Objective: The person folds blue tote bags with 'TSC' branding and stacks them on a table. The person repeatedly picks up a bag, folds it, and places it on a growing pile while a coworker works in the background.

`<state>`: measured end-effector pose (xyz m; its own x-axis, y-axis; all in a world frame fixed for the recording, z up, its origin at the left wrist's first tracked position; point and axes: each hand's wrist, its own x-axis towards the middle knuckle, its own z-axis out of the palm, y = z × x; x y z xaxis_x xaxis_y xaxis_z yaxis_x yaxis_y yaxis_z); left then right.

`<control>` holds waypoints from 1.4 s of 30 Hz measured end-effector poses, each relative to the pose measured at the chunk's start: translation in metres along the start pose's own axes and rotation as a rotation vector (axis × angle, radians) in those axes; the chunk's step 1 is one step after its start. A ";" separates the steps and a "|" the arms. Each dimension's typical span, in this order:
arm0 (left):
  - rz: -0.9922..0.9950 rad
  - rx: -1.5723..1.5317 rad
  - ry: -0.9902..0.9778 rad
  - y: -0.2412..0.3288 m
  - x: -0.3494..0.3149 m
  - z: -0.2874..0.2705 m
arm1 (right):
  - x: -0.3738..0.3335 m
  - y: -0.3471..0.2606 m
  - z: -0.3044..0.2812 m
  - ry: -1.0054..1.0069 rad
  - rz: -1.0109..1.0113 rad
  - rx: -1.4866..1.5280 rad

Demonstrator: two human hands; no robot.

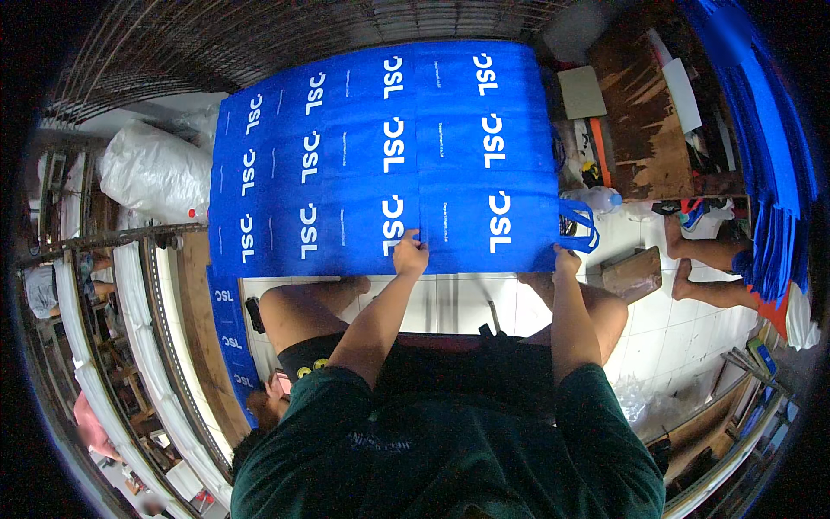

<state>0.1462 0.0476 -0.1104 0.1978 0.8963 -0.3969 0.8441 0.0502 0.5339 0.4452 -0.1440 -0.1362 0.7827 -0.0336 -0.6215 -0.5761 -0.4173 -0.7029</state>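
White floor tiles [696, 333] show beneath and to the right of the blue cloth [458, 156], which lies flat ahead of the person's knees. Step in hand, as judged: setting the near edge and right corner of the cloth straight. Any further move would call for even tension between both hands, so that the thin sheet does not crease. Material appears to be matte, slightly fibrous fabric, roughly rectangular, with rows of white print; whether its panels are joined or merely overlap cannot be told. Far right of the cloth, a blue stack [765, 164] shows many loose layered edges. Left of it sits a bundle [156, 177] in crinkled, glossy clear plastic. Right of its near corner, a brown block [634, 275], boxy and worn, rests on the tiles. Off the same corner, a strap [590, 227] forms a flat loop. Left hand [411, 253]: fingers curled at the near edge; pinching or only pressing, cannot tell. Right hand [566, 260]: fingertips together, apparently pinching the near right corner; whether the strap is included is unclear.
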 end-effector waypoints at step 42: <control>0.427 -1.548 0.070 0.289 -0.008 -0.281 | -0.067 -0.571 -0.348 0.934 -1.163 -0.396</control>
<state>0.2484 0.1789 0.2571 0.2168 0.9761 -0.0179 -0.5637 0.1401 0.8140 0.8039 -0.2192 0.4270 0.6908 -0.0050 0.7230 0.4151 -0.8160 -0.4022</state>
